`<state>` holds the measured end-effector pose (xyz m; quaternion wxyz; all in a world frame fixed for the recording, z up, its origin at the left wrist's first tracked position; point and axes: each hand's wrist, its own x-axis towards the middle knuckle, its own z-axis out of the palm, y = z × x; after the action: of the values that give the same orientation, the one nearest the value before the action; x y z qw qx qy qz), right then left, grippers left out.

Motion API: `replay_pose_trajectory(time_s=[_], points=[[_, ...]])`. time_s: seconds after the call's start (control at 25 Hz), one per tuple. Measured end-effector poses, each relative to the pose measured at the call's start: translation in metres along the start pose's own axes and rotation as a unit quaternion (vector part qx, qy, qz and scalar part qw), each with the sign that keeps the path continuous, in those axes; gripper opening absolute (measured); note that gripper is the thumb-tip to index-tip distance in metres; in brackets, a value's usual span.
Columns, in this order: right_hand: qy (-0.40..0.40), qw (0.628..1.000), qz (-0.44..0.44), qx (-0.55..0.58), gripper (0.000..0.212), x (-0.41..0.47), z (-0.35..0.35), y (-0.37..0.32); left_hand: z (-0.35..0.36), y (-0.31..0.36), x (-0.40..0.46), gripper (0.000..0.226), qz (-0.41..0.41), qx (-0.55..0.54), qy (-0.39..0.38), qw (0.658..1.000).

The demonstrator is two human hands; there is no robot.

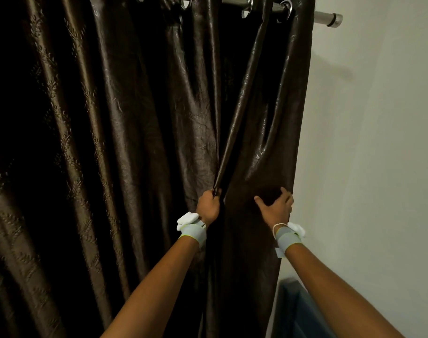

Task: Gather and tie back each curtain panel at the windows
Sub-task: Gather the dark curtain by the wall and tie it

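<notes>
We saw the dark curtain panel [264, 132] hanging from the rod [327, 17]. Below the rod, left hand [208, 206] clenched a fold; right hand [276, 207] gripped the panel's outer edge near the wall [378, 142].

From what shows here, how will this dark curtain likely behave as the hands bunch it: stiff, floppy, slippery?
Probably floppy: the curtain folds softly where the left hand grips it. Its sheen suggests it may be slippery, so the right hand might lose folds. It likely slides easily on the rod, hanging by rings.
</notes>
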<state>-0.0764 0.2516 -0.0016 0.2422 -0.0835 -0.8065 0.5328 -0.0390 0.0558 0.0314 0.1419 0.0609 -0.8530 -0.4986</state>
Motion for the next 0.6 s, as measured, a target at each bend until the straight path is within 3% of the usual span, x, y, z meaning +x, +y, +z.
replay_pose_trajectory(time_s=[0.04,0.12,0.2,0.36,0.52,0.6], points=[[-0.019,0.999,0.027,0.012,0.103,0.002,-0.004,0.003,0.0,0.001,-0.003,0.041,0.005,-0.005,-0.003,1.0],[-0.063,0.994,0.048,0.072,0.108,0.004,-0.008,0.007,-0.001,0.005,-0.007,0.037,0.019,-0.012,-0.002,1.0],[-0.087,0.991,0.029,0.1,0.09,0.0,-0.011,0.005,-0.004,0.007,-0.012,0.035,0.021,-0.009,0.008,1.0],[-0.047,0.995,-0.086,-0.003,0.037,-0.013,-0.006,0.0,-0.008,0.004,-0.015,0.03,0.028,0.04,0.034,0.998],[-0.062,0.974,-0.181,-0.124,0.016,-0.037,0.014,-0.015,-0.005,0.006,-0.021,0.027,0.07,0.073,0.037,0.994],[-0.081,0.961,-0.231,-0.131,0.012,-0.048,0.024,-0.034,0.0,0.008,-0.025,0.042,0.078,0.051,0.025,0.995]])
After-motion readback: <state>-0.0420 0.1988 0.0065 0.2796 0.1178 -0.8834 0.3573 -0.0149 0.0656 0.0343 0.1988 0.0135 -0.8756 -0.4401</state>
